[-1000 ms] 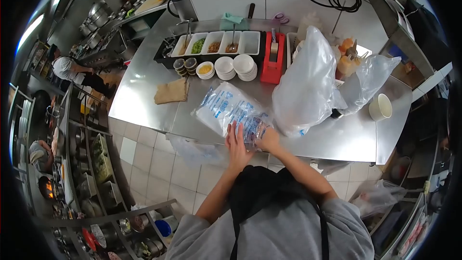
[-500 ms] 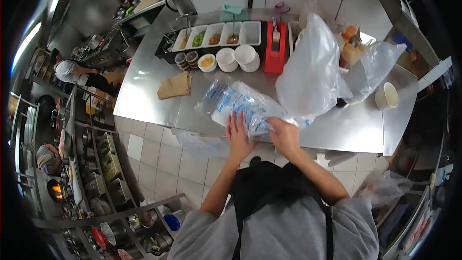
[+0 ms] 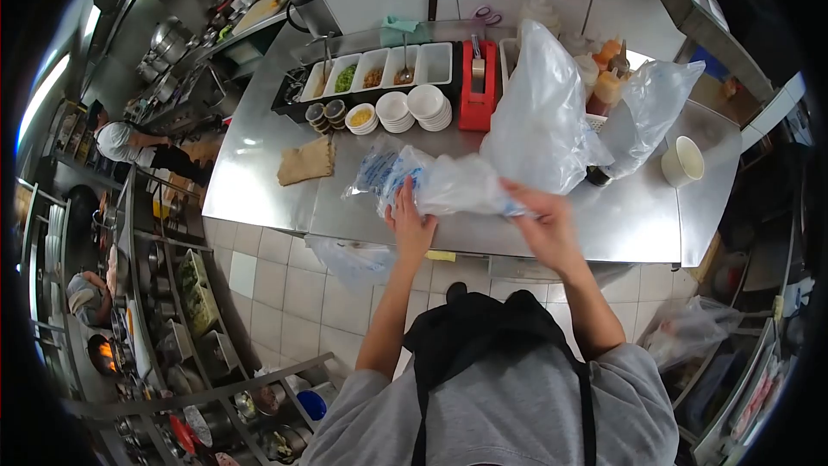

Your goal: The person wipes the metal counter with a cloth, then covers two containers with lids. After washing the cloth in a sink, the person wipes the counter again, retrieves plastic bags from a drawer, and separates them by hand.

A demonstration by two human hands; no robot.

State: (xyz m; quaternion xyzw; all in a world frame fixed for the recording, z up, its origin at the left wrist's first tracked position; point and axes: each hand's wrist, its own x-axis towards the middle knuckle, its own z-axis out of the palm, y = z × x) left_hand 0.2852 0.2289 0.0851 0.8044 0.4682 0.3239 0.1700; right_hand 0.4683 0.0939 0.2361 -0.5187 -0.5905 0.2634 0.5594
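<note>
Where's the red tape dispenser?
In the head view, the red tape dispenser stands toward the back of the steel counter, just right of the stacked white bowls and left of the large plastic bag.

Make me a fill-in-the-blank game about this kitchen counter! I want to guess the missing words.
1. The left hand and the right hand are touching packaging made of ____.
2. The tape dispenser is coloured ____.
3. In this picture, the folded tan cloth lies to the ____ of the packaging.
4. The food in the small bowl next to the stacked white bowls is coloured ____.

Missing words: plastic; red; left; yellow.
</note>
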